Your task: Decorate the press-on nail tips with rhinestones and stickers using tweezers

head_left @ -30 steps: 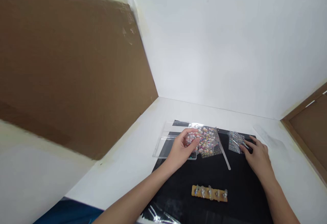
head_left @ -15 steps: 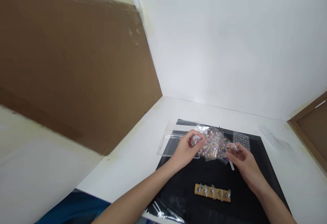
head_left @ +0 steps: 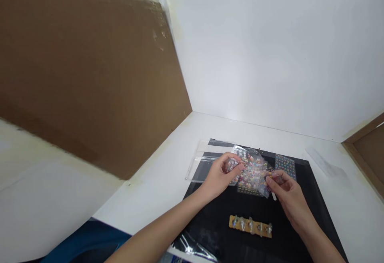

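Sticker sheets point(head_left: 250, 169) in our head view sit over the black mat point(head_left: 223, 209), pinched by our left hand point(head_left: 219, 175) and right hand point(head_left: 287, 193). Looks like we're sorting them; next move calls for a light touch.

From my remote seat I can read no word, brand, number or sign anywhere, as the small coloured prints on the clear sheets point(head_left: 252, 171) and the dotted sheet point(head_left: 285, 164) come through too tiny to make out.
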{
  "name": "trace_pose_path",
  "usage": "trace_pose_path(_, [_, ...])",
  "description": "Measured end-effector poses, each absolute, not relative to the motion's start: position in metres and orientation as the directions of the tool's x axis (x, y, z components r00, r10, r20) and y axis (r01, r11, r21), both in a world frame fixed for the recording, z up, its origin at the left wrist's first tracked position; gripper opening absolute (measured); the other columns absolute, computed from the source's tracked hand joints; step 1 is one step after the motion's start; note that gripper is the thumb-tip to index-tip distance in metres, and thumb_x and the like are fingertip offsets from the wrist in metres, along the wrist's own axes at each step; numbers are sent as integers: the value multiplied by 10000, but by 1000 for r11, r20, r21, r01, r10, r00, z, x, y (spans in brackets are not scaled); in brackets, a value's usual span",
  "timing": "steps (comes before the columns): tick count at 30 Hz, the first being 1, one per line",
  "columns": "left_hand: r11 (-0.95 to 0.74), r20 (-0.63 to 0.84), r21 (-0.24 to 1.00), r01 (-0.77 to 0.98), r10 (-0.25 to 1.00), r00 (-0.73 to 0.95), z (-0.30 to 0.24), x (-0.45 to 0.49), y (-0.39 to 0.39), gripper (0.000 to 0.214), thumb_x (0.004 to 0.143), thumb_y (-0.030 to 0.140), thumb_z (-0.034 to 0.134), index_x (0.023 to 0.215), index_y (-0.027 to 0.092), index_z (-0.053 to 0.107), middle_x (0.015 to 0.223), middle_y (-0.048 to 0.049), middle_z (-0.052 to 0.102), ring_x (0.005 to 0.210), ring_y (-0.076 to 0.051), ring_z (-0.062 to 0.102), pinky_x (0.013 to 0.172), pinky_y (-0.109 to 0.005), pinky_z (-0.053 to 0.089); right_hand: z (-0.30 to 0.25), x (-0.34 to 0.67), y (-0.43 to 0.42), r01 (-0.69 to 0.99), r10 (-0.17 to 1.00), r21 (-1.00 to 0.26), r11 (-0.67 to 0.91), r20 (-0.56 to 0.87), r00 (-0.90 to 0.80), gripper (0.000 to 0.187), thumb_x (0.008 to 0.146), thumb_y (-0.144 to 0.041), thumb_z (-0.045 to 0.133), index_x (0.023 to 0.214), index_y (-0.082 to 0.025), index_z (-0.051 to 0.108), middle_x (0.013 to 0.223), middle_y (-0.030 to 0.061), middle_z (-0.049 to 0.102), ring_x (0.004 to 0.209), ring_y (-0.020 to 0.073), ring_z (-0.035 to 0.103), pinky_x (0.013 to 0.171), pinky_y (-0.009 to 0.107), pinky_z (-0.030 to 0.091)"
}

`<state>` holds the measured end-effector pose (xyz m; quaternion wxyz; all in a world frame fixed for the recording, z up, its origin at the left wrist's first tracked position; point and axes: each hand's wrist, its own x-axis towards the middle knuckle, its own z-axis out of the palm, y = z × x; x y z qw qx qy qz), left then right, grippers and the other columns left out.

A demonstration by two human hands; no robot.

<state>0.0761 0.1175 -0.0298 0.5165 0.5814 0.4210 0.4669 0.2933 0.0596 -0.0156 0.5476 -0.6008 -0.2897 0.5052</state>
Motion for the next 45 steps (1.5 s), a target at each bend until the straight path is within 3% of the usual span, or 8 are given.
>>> trace_pose_path(8, [-119, 116, 993, 3, 971, 209, -30, 72, 118, 318, 926, 488, 725, 1104, 224, 717, 1059, -46, 692, 800, -156, 549, 712, -284, 442, -15, 291, 56, -268, 895, -942, -200, -287, 342, 694, 421, -585, 1060, 914, -218, 737, 903, 43, 765, 883, 211, 710, 759, 304, 587])
trace_pose_path(12, [-139, 113, 989, 51, 933, 342, -26, 69, 116, 357, 1020, 547, 613, 1154, 252, 763, 1090, -63, 677, 889, -189, 613, 754, -299, 500, -12, 286, 52, -277, 895, -947, -163, -260, 362, 721, 493, -583, 1044, 1046, -224, 751, 964, 57, 780, 880, 210, 716, 762, 320, 604])
trace_pose_path(16, [-126, 81, 990, 69, 886, 457, -20, 68, 110, 503, 1011, 703, 570, 1135, 262, 779, 1071, -58, 616, 822, -176, 615, 687, -294, 504, -12, 281, 50, -267, 894, -957, -109, -213, 395, 626, 511, -591, 1035, 913, -219, 729, 900, 27, 740, 823, 184, 687, 694, 292, 592])
trace_pose_path(19, [-140, 84, 987, 72, 855, 511, -15, 68, 106, 621, 1003, 794, 488, 1129, 267, 790, 1063, -64, 619, 885, -197, 630, 770, -325, 512, -14, 280, 50, -251, 892, -964, -87, -187, 412, 590, 542, -584, 1024, 872, -215, 703, 870, 20, 715, 775, 173, 666, 634, 284, 577])
trace_pose_path(25, [-189, 111, 976, 109, 860, 499, -15, 75, 103, 331, 974, 527, 679, 921, 224, 800, 956, -52, 672, 844, -179, 617, 718, -302, 439, -13, 276, 49, -214, 875, -976, -45, -142, 463, 876, 561, -561, 1019, 1318, -298, 665, 888, -26, 707, 755, 168, 683, 605, 279, 574])
trace_pose_path(33, [-131, 116, 991, 2, 886, 448, -15, 75, 107, 202, 853, 443, 814, 845, 244, 845, 938, -60, 739, 863, -183, 670, 736, -304, 464, -14, 281, 52, -250, 802, -967, -57, -193, 565, 650, 446, -633, 1036, 842, -212, 737, 863, 38, 765, 799, 195, 727, 660, 299, 616])
trace_pose_path(38, [-73, 99, 994, -81, 917, 386, -22, 76, 111, 230, 812, 447, 848, 912, 240, 860, 972, -67, 745, 840, -185, 675, 677, -290, 481, -15, 283, 53, -296, 790, -954, -45, -215, 574, 634, 406, -635, 1046, 702, -213, 676, 810, 19, 751, 718, 135, 667, 600, 240, 557])
trace_pose_path(45, [-58, 91, 993, -101, 929, 360, -27, 78, 112, 253, 785, 423, 866, 885, 199, 803, 980, -76, 786, 932, -220, 716, 817, -333, 550, -16, 279, 53, -318, 830, -945, -79, -239, 504, 618, 390, -604, 1056, 660, -219, 655, 855, 45, 770, 737, 173, 672, 634, 308, 575])
